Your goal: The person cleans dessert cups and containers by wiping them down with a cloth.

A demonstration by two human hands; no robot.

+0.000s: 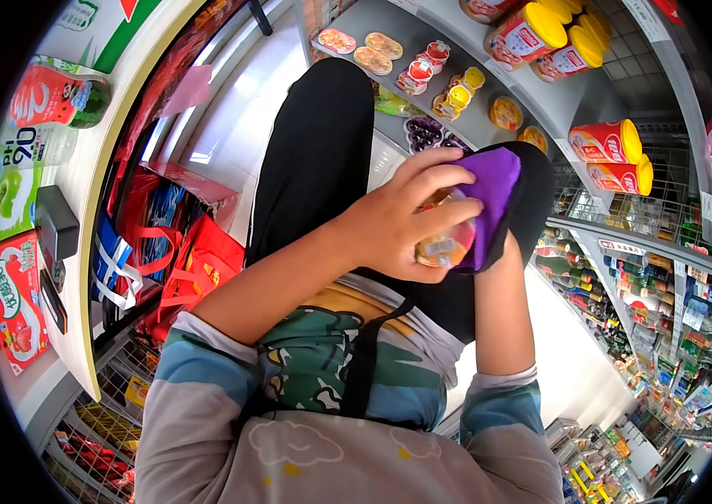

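Note:
My left hand (415, 214) is closed around a small food container (447, 235) with a shiny, orange-and-clear wrapped side; the fingers cover much of it, so its exact kind is unclear. Against the container's right side lies a purple cloth (494, 189) with a dark edge. My right hand (509, 250) is behind this cloth and supports it, its fingers mostly hidden. Both hands are close together above my bent knees, in front of the lower shelf.
A grey shelf (482, 126) ahead holds packaged cups (417, 77) and yellow-lidded cans (526, 35). On the left stand a counter (96, 252) with a red drink bottle (62, 94) and red bags (201, 265) beneath. Bottle-filled shelves (650, 294) run along the right.

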